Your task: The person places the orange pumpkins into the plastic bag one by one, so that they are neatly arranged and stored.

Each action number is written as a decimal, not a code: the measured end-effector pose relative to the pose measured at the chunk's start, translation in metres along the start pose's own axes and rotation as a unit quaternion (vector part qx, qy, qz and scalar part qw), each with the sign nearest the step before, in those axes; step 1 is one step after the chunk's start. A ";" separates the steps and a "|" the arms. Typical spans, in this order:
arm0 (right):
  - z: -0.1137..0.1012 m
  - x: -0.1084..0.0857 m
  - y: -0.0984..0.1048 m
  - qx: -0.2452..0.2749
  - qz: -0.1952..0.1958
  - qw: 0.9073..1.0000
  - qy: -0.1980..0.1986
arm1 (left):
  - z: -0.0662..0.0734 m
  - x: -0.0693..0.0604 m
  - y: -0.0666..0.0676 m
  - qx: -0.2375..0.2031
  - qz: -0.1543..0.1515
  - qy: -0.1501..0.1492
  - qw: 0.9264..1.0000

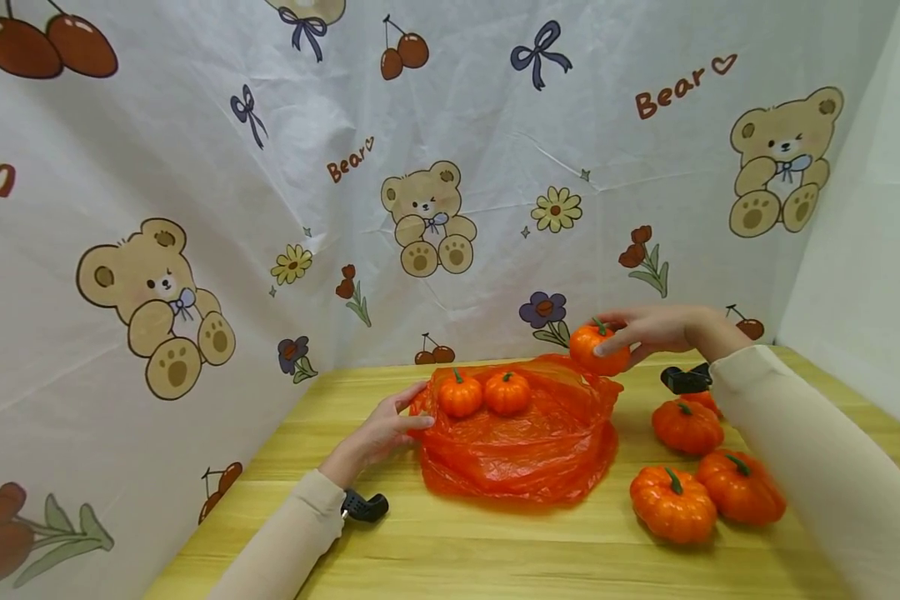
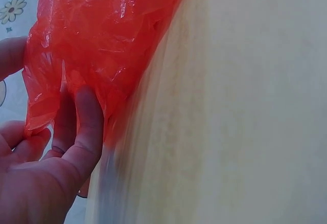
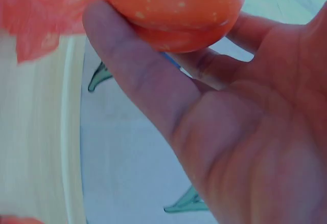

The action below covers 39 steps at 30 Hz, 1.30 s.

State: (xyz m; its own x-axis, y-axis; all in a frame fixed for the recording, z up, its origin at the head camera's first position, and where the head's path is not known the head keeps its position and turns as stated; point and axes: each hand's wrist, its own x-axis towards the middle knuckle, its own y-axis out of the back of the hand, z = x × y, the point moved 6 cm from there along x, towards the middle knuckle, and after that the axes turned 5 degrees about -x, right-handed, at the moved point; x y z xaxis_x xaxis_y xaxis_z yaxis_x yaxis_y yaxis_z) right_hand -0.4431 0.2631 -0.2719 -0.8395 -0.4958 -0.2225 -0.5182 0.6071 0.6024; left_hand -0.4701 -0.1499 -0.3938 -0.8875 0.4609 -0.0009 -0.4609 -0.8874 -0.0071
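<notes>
A thin red plastic bag (image 1: 517,454) lies with its mouth wide on the wooden table, and two small orange pumpkins (image 1: 461,395) rest inside it. My left hand (image 1: 381,427) pinches the bag's left rim; in the left wrist view its fingers (image 2: 89,121) are curled at the red film. My right hand (image 1: 648,329) grips another small pumpkin (image 1: 592,348) with a green stem, held up at the bag's right back rim. In the right wrist view the thumb and fingers hold that pumpkin (image 3: 173,14) from its sides; its top is cut off by the frame.
Several more pumpkins (image 1: 673,503) sit on the right of the wooden table (image 1: 435,554), one partly hidden behind the right wrist's black camera (image 1: 686,379). A white cloth (image 1: 487,125) printed with bears hangs behind the table and along its left side.
</notes>
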 end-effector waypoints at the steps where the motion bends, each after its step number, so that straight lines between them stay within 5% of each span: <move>1: -0.001 0.003 -0.001 -0.002 0.002 1.000 -0.001 | 0.000 0.000 0.000 0.000 0.000 0.000 1.000; 22: -0.019 0.060 -0.027 -0.013 0.005 0.999 -0.035 | -0.002 0.000 0.002 0.005 0.001 -0.001 1.000; 39: -0.016 0.074 -0.051 0.027 -0.023 0.996 -0.084 | -0.001 -0.001 0.002 0.001 -0.002 0.000 1.000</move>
State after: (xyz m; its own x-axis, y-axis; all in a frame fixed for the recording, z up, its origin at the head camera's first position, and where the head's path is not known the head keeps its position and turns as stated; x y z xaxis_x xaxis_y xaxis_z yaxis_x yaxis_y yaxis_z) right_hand -0.4764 0.1853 -0.3073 -0.8278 -0.4160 -0.3763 -0.5609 0.6210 0.5475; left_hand -0.4704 -0.1515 -0.3953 -0.8853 0.4649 -0.0010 -0.4649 -0.8853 -0.0058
